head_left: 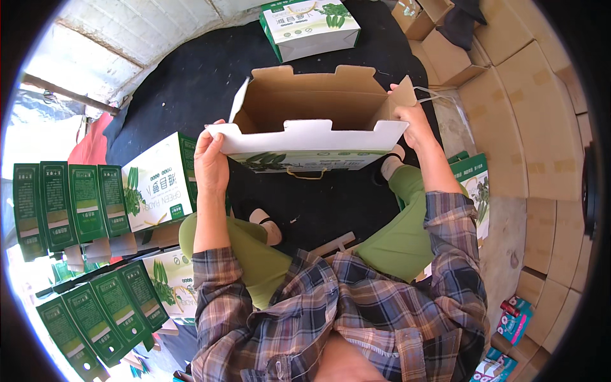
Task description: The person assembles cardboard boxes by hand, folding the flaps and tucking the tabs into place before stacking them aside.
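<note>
Between my two hands is a carton [318, 140], its brown inside facing up and its notched top edges unfolded. Its near side is white with a green printed picture and a small rope handle. My left hand [212, 156] pinches the carton's near left corner, thumb over the white flap. At the right end, my right hand [415, 120] grips the side flap, with fingers behind the raised brown panel. A pale cord loop trails just beyond that hand.
A closed white-and-green box [310, 30] sits on the black cloth [197, 83] at the far side. Several green-and-white cartons [156, 184] stand in rows on the left. Brown cardboard boxes [490, 114] are stacked along the right. Another printed carton [477, 184] is beside my right leg.
</note>
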Tool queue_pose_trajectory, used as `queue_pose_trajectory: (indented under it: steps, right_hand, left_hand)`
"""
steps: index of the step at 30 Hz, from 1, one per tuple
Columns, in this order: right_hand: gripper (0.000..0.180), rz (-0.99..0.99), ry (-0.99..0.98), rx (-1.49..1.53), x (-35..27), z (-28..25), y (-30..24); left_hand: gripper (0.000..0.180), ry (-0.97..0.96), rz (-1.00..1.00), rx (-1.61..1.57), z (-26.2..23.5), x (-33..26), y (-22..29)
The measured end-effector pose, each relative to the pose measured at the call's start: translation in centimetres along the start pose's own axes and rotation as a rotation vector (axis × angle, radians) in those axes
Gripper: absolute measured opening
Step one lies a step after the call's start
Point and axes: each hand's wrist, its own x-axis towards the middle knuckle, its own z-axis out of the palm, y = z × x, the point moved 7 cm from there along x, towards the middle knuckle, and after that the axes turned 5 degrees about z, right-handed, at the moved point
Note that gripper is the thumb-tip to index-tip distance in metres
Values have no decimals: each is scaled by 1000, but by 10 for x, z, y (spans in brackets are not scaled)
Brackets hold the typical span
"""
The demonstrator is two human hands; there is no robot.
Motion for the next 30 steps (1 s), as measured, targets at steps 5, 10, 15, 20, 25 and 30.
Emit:
queue_pose_trajectory:
  steps: [5,10,15,20,25,30]
  right_hand:
    - [62,2,-37,-46,-3,11,-8]
    - [62,1,-16,-192,5,3,-3]
    - [61,-52,-104,-250,0,9,-9]
    - [65,-23,-133,-255,-3,6,-10]
    - [64,-42,-205,-201,-1,5,-9]
    - [60,-4,-179,-104,-1,4,-1]
  left_hand:
    - [22,86,-46,125,-8,-3,1]
    - [34,15,719,1351,66,-26,59]
    - [43,-613,912,1413,121,-49,46]
    - [72,-420,588,1618,85,-19,49]
    - [78,-389,358,1780,51,-7,25]
    - [76,-378,338,1841,55,-3,10]
